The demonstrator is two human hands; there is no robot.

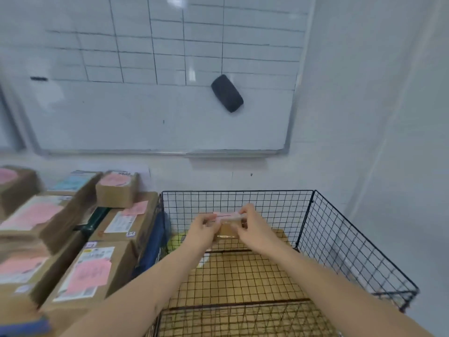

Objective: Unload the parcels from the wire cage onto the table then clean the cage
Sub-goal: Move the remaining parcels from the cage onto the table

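Fingers (211, 218) clamping on a small parcel (227, 231) from both sides: gripping its left end with the left hand (202, 227), pinching its right end with the right hand (252, 227), thumbs and fingertips curling round the edges. Holding it roughly level in the air, showing a pink label (224, 216) on top between the fingers. Hovering over the far half of the wire cage (238, 191), above the cardboard sheet (243, 276) lining the cage floor below and nearer than the fingers. Reaching in over the near rim with both bare forearms. Passing, just below and to the left of the fingers, a yellow-green thing (176, 242) showing through the mesh, too blurred to name. Working beside stacked parcels (90, 271), brown boxes with pink and white labels, piled well to the left of the fingers outside the cage, with a blue thing (153, 239) wedged between them and the cage wall. Facing a whiteboard (145, 117) ruled with a grid, high above the fingers, carrying a black eraser (227, 93) almost straight above the held parcel.
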